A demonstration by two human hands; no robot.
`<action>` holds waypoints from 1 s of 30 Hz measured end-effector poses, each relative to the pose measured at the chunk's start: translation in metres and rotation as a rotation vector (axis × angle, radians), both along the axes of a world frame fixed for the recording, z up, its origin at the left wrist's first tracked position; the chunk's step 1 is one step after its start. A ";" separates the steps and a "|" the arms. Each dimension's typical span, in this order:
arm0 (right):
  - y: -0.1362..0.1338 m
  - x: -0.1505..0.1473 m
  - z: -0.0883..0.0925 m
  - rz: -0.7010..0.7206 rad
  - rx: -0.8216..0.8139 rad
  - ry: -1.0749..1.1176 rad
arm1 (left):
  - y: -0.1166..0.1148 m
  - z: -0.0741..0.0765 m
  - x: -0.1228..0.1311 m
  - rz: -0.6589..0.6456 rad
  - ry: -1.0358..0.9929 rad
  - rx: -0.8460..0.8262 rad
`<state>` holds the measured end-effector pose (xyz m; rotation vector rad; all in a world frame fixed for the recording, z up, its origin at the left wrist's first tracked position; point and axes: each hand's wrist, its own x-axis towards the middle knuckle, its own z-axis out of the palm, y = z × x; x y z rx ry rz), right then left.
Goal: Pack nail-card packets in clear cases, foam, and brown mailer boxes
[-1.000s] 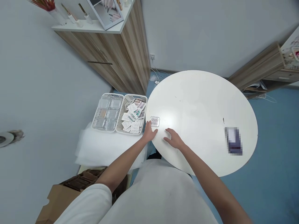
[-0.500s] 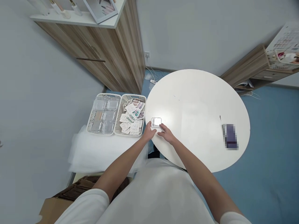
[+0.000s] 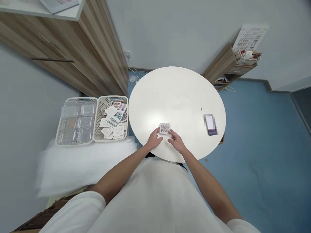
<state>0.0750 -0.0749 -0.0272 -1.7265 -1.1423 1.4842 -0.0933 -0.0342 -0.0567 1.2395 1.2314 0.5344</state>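
A small clear case with rows of purplish press-on nails lies near the front edge of the round white table. My left hand is at its left side, fingertips touching the case's edge, thumb apart from the fingers. At the right side my right hand has its fingertips by the case's lower right corner, its thumb spread away. Neither hand is wrapped round the case.
Left of the table stand a white basket of nail cards and another basket of clear boxes, beside white sheets. A blurred-out purple and white object lies on the table's right side. A wooden cabinet stands behind.
The view has turned right, so the baskets appear further left. The case has moved further onto the table with both hands, and its nails now show where glare was before.
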 end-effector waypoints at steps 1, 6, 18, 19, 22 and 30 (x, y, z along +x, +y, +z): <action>-0.005 0.009 0.001 -0.007 0.005 -0.016 | -0.003 0.001 0.008 -0.024 -0.004 0.004; -0.025 0.056 -0.002 -0.022 0.012 -0.068 | -0.015 0.009 0.047 -0.091 0.016 -0.004; -0.040 0.121 -0.018 -0.002 -0.017 0.044 | -0.042 0.004 0.106 -0.077 0.110 -0.049; -0.040 0.123 -0.020 0.005 -0.017 0.048 | -0.043 0.004 0.108 -0.071 0.126 -0.048; -0.039 0.128 -0.027 0.030 -0.013 0.059 | -0.047 0.006 0.112 -0.060 0.176 -0.044; -0.041 0.132 -0.039 0.159 0.032 0.000 | -0.049 0.010 0.118 -0.046 0.270 0.004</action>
